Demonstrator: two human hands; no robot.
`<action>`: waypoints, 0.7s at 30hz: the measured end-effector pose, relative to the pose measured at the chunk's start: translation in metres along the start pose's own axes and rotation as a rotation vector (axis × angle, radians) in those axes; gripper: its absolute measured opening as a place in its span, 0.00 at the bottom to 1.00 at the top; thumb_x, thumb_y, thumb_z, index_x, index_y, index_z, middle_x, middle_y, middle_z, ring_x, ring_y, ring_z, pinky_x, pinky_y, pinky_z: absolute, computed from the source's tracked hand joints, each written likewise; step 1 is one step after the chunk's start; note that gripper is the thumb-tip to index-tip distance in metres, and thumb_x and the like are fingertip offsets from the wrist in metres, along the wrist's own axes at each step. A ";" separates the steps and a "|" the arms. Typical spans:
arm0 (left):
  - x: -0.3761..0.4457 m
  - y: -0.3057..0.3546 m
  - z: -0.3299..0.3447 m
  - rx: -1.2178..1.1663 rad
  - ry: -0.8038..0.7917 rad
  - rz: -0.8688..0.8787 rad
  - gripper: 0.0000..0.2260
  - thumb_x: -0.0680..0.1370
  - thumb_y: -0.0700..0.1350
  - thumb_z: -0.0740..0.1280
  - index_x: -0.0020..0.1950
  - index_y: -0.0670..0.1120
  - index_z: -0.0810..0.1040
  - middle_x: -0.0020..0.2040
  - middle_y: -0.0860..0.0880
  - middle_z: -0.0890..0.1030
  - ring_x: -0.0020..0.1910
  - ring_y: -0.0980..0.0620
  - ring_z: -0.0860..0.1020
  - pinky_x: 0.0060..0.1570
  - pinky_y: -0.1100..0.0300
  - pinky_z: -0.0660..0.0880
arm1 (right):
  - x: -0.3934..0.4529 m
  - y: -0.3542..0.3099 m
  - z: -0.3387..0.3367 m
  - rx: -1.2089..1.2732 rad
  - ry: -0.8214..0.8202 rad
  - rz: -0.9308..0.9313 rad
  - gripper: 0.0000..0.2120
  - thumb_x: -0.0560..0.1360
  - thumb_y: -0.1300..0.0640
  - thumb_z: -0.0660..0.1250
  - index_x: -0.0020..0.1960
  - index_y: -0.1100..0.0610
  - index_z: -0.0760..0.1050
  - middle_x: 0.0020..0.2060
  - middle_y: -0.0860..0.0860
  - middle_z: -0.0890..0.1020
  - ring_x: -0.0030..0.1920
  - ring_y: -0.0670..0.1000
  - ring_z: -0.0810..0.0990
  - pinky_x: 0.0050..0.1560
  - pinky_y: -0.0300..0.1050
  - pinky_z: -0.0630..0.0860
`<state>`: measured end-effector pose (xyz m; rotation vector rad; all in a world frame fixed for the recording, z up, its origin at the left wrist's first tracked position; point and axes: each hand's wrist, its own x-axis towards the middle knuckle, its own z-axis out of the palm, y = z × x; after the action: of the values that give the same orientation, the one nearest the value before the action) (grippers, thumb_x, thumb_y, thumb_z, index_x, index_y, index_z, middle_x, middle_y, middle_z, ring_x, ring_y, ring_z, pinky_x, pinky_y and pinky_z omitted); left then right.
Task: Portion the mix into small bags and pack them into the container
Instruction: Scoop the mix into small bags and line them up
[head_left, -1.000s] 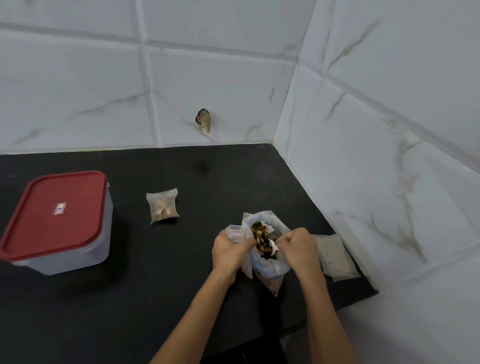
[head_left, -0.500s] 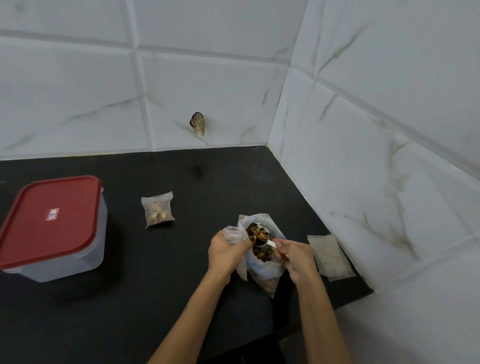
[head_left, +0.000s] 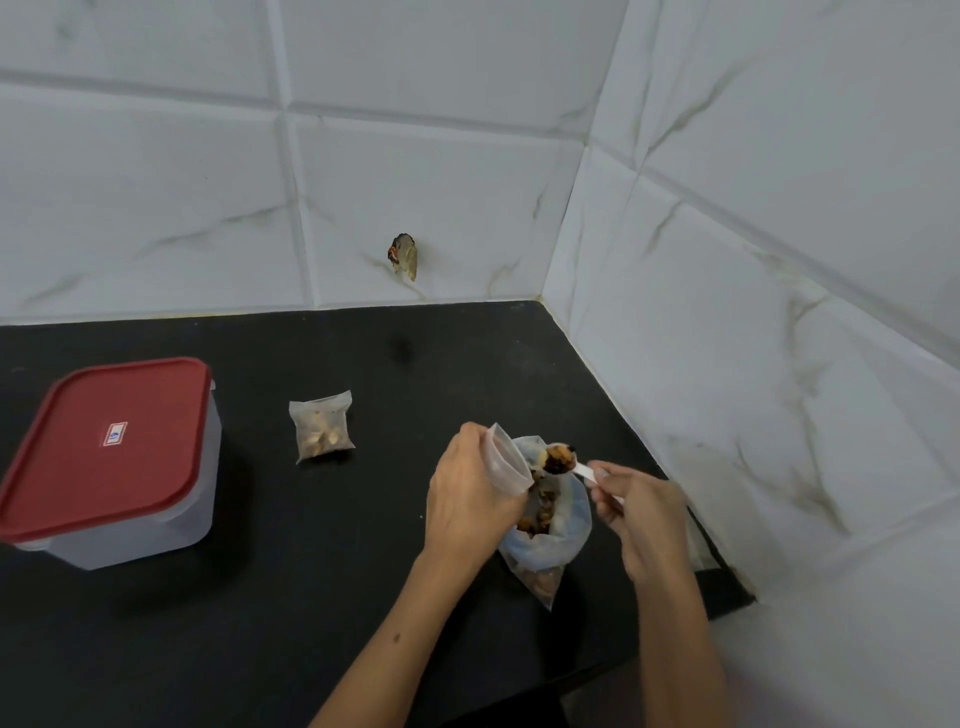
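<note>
On a black counter (head_left: 260, 597), a left hand (head_left: 470, 499) holds a small empty bag (head_left: 504, 465) open while the right hand (head_left: 641, 514) lifts a spoon (head_left: 563, 460) heaped with mix above the large bag (head_left: 558, 525). A filled small bag (head_left: 322, 427) and a red-lidded container (head_left: 111, 457) sit further left.

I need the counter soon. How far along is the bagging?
Done: one filled small bag lies on the counter. In hand: right hand lifts a loaded spoon from the big mix bag; left hand holds an open empty bag. Left: the red-lidded container remains shut, nothing visibly packed.
</note>
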<state>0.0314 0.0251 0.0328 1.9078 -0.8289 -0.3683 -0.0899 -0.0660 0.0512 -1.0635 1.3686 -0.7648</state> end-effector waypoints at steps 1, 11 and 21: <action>0.000 0.002 0.001 0.008 -0.009 0.006 0.14 0.71 0.45 0.71 0.50 0.51 0.69 0.44 0.54 0.75 0.42 0.57 0.76 0.43 0.59 0.79 | -0.006 -0.009 -0.001 0.016 -0.002 -0.032 0.06 0.74 0.67 0.66 0.45 0.60 0.81 0.39 0.57 0.82 0.39 0.50 0.78 0.47 0.46 0.78; -0.001 0.012 0.007 -0.105 -0.057 -0.025 0.18 0.70 0.48 0.74 0.54 0.50 0.68 0.44 0.55 0.76 0.43 0.60 0.76 0.41 0.63 0.77 | -0.055 -0.029 0.007 -0.580 -0.095 -0.669 0.09 0.75 0.62 0.67 0.52 0.53 0.82 0.45 0.44 0.82 0.43 0.39 0.77 0.43 0.25 0.69; -0.001 0.010 0.006 -0.257 -0.052 -0.036 0.19 0.68 0.46 0.76 0.53 0.48 0.70 0.44 0.55 0.77 0.44 0.60 0.78 0.39 0.68 0.75 | -0.061 -0.039 0.006 -0.761 -0.109 -0.811 0.10 0.75 0.62 0.67 0.55 0.59 0.82 0.51 0.55 0.83 0.50 0.50 0.80 0.51 0.32 0.72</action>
<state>0.0235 0.0186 0.0381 1.6813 -0.7438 -0.5231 -0.0835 -0.0234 0.1103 -2.3046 1.1257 -0.7330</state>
